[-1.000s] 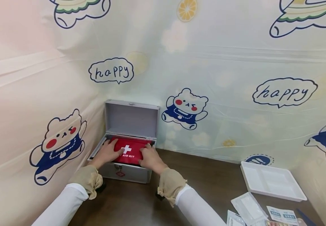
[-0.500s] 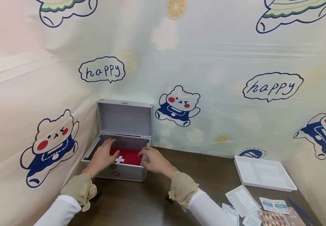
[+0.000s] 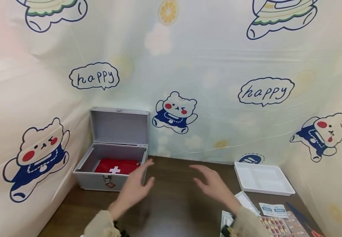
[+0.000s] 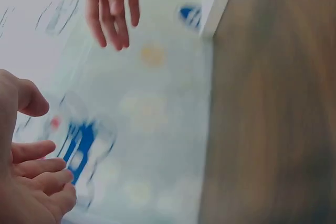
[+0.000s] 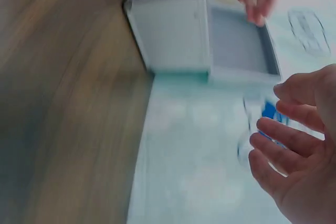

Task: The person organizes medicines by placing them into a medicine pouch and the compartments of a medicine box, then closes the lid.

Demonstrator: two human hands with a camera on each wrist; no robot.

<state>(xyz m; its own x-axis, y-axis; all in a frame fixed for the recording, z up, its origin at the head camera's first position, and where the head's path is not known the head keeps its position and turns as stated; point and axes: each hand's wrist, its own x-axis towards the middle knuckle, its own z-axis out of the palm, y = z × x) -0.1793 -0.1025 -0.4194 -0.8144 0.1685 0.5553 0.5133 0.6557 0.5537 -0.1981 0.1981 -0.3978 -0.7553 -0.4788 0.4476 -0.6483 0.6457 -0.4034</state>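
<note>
A red first aid pouch (image 3: 105, 165) with a white cross lies inside the silver metal case (image 3: 95, 186), whose lid (image 3: 120, 127) stands raised against the wall. My left hand (image 3: 135, 188) is in the air by the case's front right corner, overlapping it in the head view, its fingers loosely spread and holding nothing. Apart from it, over the middle of the table, my right hand (image 3: 215, 187) hovers with fingers extended and nothing in its grasp. Both palms face each other across a gap. In the right wrist view the case's side (image 5: 170, 35) shows, blurred.
On the right stands a white divided tray (image 3: 265, 189). In front of it lie a clear plastic package (image 3: 247, 202), a white and blue packet (image 3: 273, 210), capsule blister packs (image 3: 274, 225) and a dark blue item (image 3: 298, 212). Patterned sheeting (image 3: 206, 138) walls in the brown table (image 3: 165, 210).
The red pouch has gone lower into the case and both hands have let it go. They have drawn back and to the right, out of the case. The view has swung right.
</note>
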